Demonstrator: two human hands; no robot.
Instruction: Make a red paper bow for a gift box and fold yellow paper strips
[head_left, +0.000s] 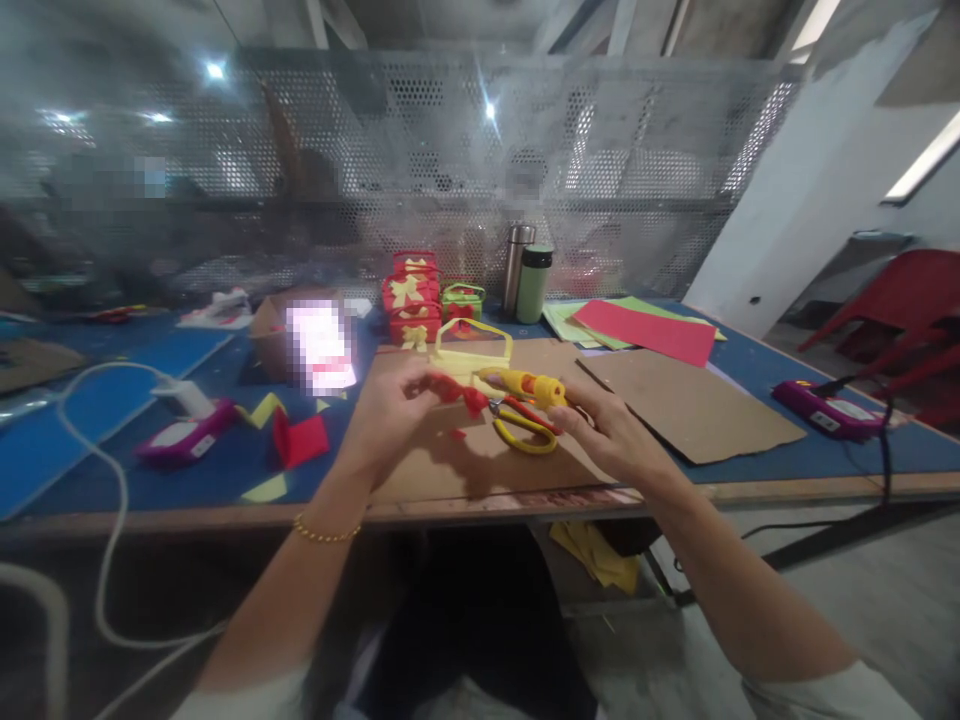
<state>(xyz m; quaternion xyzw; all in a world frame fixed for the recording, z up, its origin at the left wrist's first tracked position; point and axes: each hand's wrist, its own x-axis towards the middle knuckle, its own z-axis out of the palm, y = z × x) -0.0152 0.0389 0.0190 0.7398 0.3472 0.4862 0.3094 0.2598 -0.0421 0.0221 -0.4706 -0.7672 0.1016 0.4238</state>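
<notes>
Between the fingertips of my left hand [397, 408] is a red paper bow [466, 396], held above a brown cardboard sheet. My right hand [604, 425] grips a yellow glue gun [529, 386], its tip pointing left and close to the bow. Under the glue gun, scissors [525, 436] with yellow and red handles lie on the cardboard [427, 475]. Just behind my hands stands a small pale yellow paper box with a handle [474, 345], its lower part partly hidden by the bow and glue gun.
Red boxes with yellow bows [411, 298] and a green box [463, 302] stand at the back, beside a green tumbler [535, 285]. A lit phone [322, 345] leans at left. Purple power strips [187, 435] lie at both sides. Red paper [649, 332] lies back right.
</notes>
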